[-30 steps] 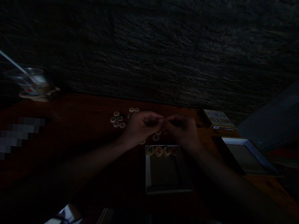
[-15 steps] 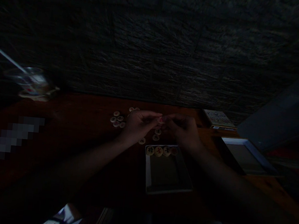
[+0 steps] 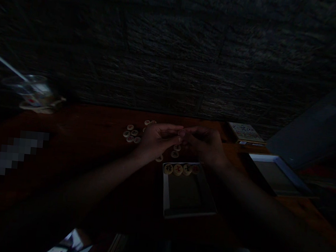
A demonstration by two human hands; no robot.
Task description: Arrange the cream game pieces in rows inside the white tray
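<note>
Xiangqi pieces (image 3: 177,169) line tray (image 3: 166,190) top edge; left hand (image 3: 157,140), right hand (image 3: 204,146) pinched together above, anything held hidden.

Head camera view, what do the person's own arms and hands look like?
The left hand and right hand are bare, without gloves, and the left forearm and right forearm show no sleeves or watch. It is too dim to see finer details.

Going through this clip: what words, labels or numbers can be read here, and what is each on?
Round xiangqi pieces in the white tray: characters visible, too dark and small to quote.
Flat printed box: too small and dark to read.
Clear plastic cup: red-marked label, unreadable.
</note>
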